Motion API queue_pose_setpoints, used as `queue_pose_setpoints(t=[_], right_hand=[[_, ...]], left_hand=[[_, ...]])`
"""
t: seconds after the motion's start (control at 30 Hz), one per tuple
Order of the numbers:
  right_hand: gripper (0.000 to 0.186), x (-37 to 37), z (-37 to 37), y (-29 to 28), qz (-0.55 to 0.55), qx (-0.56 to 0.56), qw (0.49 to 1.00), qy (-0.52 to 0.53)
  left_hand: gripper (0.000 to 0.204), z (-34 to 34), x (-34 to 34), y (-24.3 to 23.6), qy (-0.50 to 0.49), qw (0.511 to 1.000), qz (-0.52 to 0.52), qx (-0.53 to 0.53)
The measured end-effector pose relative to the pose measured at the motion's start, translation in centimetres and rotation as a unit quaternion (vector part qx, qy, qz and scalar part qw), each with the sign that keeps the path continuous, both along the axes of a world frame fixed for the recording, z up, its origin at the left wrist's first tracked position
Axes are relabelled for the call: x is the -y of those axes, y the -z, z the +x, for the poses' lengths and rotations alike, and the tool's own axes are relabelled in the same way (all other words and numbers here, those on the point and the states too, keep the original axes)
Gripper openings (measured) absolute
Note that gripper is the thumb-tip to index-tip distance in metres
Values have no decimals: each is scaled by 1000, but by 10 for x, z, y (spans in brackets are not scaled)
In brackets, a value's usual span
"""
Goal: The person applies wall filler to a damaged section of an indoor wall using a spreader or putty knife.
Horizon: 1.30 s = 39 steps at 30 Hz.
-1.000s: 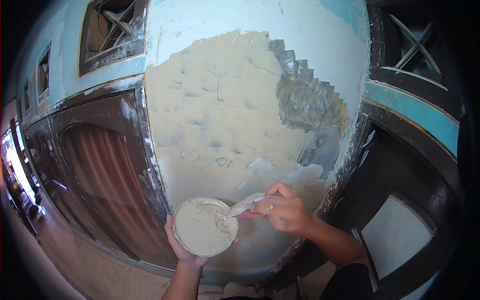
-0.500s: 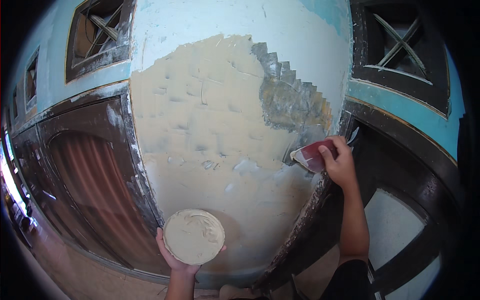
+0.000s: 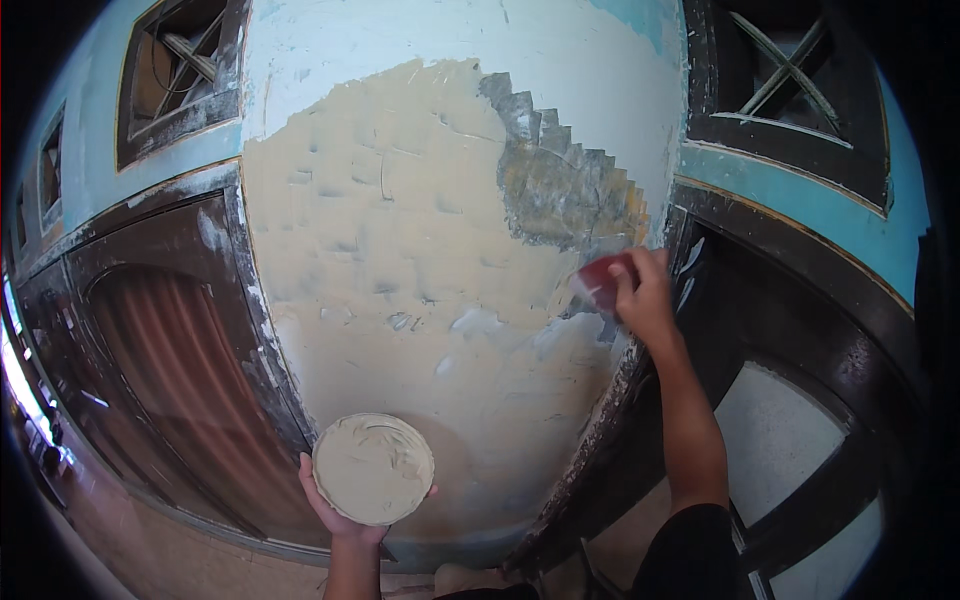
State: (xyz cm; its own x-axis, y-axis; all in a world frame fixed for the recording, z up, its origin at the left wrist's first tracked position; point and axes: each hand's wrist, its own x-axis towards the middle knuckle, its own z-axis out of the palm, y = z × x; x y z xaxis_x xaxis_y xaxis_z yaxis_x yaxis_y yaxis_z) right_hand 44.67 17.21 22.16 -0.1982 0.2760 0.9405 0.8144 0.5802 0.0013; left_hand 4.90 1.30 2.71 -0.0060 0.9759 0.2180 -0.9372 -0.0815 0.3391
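Spreading putty (image 3: 365, 470) over the wall (image 3: 610, 70) looks to be the step in hand, at the lower end of the dark patch (image 3: 560, 185), close to the right-hand frame (image 3: 765, 228). The right hand (image 3: 648, 300) holds the red scraper (image 3: 600, 280) against or just off the wall; its edge is blurred, so I cannot tell whether it touches. Those fingers are drawn together, pinching the scraper, with the thumb on the near face and the others curled behind. Low in front of the wall, the left hand (image 3: 347, 522) cups the round tub (image 3: 429, 485) from below, thumb at its left side and fingertips just showing at its right, so the fingers are spread around it. The putty surface faces up, dragged into ridges on the right. As I judge it, the next move calls for a low blade angle, even pressure and a steady tub.
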Motion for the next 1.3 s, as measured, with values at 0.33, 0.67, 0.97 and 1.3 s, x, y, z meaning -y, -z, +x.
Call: queue_pose_setpoints(t=[0.33, 0.67, 0.97, 1.3], right_hand=[[24, -5, -9, -6, 83, -50, 995, 16], [21, -9, -18, -6, 108, -36, 993, 3], [25, -15, -14, -20, 119, -150, 981, 35], [33, -15, -14, -24, 103, -193, 975, 32]], left_hand=[[89, 2, 2, -9, 7, 999, 40, -35], [89, -4, 5, 0, -12, 999, 29, -9], [89, -15, 7, -14, -46, 999, 29, 2], [92, -8, 12, -18, -47, 997, 41, -38]])
